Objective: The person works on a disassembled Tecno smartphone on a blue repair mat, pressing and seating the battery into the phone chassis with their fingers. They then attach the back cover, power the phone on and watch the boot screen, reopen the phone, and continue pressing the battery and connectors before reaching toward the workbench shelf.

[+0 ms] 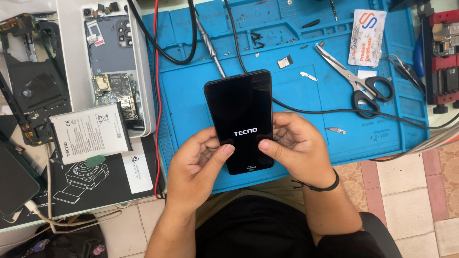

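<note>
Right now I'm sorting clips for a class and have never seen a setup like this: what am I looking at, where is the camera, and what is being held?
There is no machine here, just a person's two bare hands. The single camera sits on the person's head and looks down. The left hand and right hand hold a black smartphone with a lit screen and a cable plugged into its top, both thumbs resting on the glass. Beneath lies a blue rubber work mat carrying black-handled steel scissors and small metal parts. To the left sit a white flat battery and an opened phone body in a white tray.
</note>
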